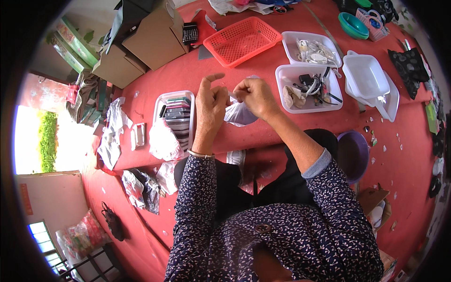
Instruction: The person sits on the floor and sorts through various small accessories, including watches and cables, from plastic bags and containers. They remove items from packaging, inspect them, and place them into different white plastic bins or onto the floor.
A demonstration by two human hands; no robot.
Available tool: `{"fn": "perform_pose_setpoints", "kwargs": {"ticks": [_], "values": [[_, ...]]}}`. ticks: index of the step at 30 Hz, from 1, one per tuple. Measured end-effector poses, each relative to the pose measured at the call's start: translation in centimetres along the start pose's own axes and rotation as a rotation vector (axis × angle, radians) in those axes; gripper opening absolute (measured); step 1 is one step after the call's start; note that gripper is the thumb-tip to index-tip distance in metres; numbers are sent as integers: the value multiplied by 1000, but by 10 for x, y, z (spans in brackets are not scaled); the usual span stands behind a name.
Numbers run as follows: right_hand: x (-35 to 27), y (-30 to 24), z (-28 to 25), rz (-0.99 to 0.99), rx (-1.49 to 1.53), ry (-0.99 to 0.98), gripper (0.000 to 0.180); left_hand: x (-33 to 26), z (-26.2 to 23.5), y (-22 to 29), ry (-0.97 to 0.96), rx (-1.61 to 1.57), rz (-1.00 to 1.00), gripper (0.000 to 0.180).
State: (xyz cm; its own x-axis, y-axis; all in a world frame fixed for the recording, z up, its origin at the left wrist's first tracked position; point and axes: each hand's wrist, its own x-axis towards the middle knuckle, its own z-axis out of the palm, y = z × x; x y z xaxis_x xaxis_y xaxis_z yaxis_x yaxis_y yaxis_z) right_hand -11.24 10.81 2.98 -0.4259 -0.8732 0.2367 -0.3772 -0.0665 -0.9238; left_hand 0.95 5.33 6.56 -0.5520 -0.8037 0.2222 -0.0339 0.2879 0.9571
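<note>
On the near side of the red basket [242, 42], a pale bag [240, 116] shows below the right hand [255, 97], whose fingers seem to pinch a small white piece [232, 99]. The left hand [211, 104] is just beside it, forefinger raised, grip unclear. Apparently fine two-handed handling, calling for a steady pinch. Fingers hide the piece's shape.

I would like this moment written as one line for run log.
left hand: close beside right hand; grip: unclear; whitish bag: under hands; red basket: beyond hands
</note>
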Motion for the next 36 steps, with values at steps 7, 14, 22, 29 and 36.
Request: {"fn": "perform_pose_setpoints", "kwargs": {"ticks": [7,14,22,29,36], "values": [[-3,-9,-10,135,68,-225,8,9,-6,-7,7,-139,-111,32],[-1,-10,-10,235,350,-103,13,4,-4,-29,-35,242,75,28],[4,-1,-9,116,394,-15,10,-3,10,-35,-59,-168,-210,15],[1,-6,-12,310,703,2,9,-5,19,-27,-62,-315,-266,11],[-2,-3,-11,204,544,-37,17,-1,4,-32,-151,-123,-246,13]]}}
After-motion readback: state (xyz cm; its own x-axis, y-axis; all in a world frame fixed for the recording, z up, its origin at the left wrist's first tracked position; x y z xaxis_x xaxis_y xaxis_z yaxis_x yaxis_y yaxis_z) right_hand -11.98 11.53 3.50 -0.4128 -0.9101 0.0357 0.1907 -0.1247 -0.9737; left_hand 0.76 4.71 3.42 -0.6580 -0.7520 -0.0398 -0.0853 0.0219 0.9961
